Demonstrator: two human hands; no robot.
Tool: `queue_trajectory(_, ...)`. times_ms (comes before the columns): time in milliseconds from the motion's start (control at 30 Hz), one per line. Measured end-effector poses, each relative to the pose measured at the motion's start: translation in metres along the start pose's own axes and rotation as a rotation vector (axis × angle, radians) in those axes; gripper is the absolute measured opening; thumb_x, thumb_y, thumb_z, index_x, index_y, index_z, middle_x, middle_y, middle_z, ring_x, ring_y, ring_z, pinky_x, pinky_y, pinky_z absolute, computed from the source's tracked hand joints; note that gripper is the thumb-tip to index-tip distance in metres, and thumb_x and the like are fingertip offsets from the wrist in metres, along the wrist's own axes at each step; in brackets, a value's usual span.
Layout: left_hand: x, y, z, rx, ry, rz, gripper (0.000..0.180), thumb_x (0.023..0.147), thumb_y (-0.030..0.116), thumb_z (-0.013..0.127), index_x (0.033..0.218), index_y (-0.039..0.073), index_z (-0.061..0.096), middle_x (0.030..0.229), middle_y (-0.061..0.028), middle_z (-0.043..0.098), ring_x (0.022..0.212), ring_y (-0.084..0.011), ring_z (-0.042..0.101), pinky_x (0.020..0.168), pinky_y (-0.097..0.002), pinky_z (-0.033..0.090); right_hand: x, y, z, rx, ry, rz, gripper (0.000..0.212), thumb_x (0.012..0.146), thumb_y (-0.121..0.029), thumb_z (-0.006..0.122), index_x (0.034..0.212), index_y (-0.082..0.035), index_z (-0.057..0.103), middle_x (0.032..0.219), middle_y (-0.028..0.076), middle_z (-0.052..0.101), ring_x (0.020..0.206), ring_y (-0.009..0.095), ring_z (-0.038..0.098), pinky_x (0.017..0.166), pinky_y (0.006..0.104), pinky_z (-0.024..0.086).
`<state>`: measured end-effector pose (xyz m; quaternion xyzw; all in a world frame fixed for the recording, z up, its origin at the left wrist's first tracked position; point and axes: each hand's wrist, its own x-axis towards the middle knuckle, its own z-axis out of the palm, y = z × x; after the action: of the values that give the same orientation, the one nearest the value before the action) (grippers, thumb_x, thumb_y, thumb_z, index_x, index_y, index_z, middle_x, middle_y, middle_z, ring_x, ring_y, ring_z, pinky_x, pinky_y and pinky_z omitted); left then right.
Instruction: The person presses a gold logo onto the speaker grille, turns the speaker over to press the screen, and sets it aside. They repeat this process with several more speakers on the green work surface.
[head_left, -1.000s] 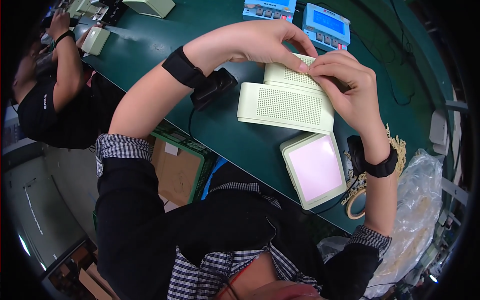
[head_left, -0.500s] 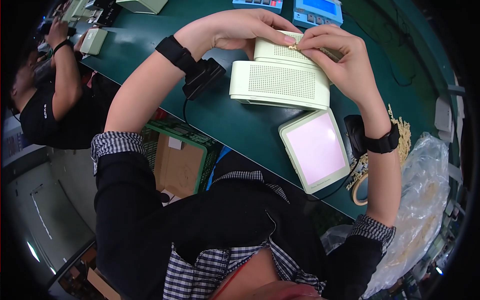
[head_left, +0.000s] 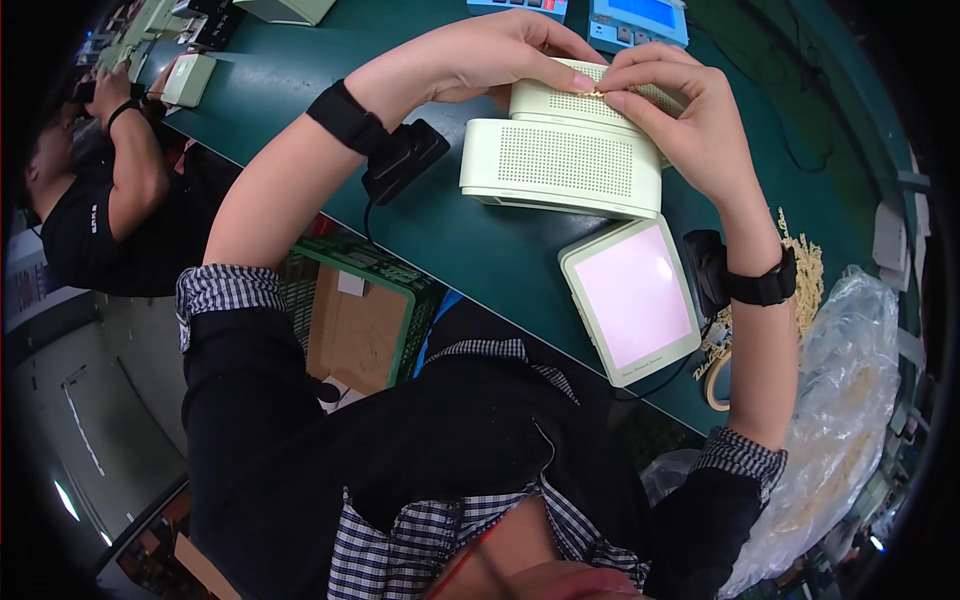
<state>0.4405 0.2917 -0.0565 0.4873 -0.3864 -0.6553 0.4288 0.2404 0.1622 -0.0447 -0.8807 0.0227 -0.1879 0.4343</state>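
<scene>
A small gold piece of lettering [head_left: 593, 94] lies against the dotted grille of the farther cream box [head_left: 548, 98]. My right hand [head_left: 690, 115] pinches its right end between thumb and forefinger. With its thumb at the piece's left end, my left hand [head_left: 500, 58] grips that box, its other fingers hidden behind. A second cream box [head_left: 560, 165] with a dotted grille stands directly in front, nearer to me. Close to the table edge lies a cream-framed panel [head_left: 635, 300] with a pale, glossy face.
Blue devices [head_left: 640, 22] stand at the far edge of the green table [head_left: 440, 220]. On the right are gold lettering pieces [head_left: 805, 270], a tape roll [head_left: 718, 385] and a clear plastic bag [head_left: 845, 390]. A green crate [head_left: 400, 330] holds cardboard below. Another person [head_left: 110, 200] works at left.
The gold piece now lies flatter and more level on the grille, between my fingertips. My forearms have shifted slightly left; the boxes have barely moved.
</scene>
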Motion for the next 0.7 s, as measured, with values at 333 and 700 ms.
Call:
queue_trajectory(333, -0.004, -0.002, -0.001, -0.05, -0.006, -0.074, 0.05, 0.09, 0.026, 0.069, 0.131, 0.002, 0.056, 0.115, -0.0094, 0.064, 0.101, -0.0155, 0.064, 0.082, -0.0298, 0.055, 0.0, -0.006, 0.001, -0.113, 0.008, -0.053, 0.013, 0.083, -0.005, 0.069, 0.095, -0.002, 0.075, 0.095, 0.008, 0.067, 0.089, 0.016, 0.064, 0.082, 0.0278, 0.051)
queue_trajectory(700, -0.011, 0.0, 0.01, 0.301, 0.16, 0.052, 0.051, 0.094, 0.045, 0.06, 0.128, 0.008, 0.06, 0.113, -0.0111, 0.065, 0.103, -0.0201, 0.066, 0.076, -0.0388, 0.062, -0.002, -0.01, -0.004, -0.107, -0.05, -0.051, 0.015, 0.084, -0.003, 0.067, 0.097, -0.002, 0.075, 0.097, 0.008, 0.067, 0.09, 0.016, 0.063, 0.081, 0.0271, 0.05)
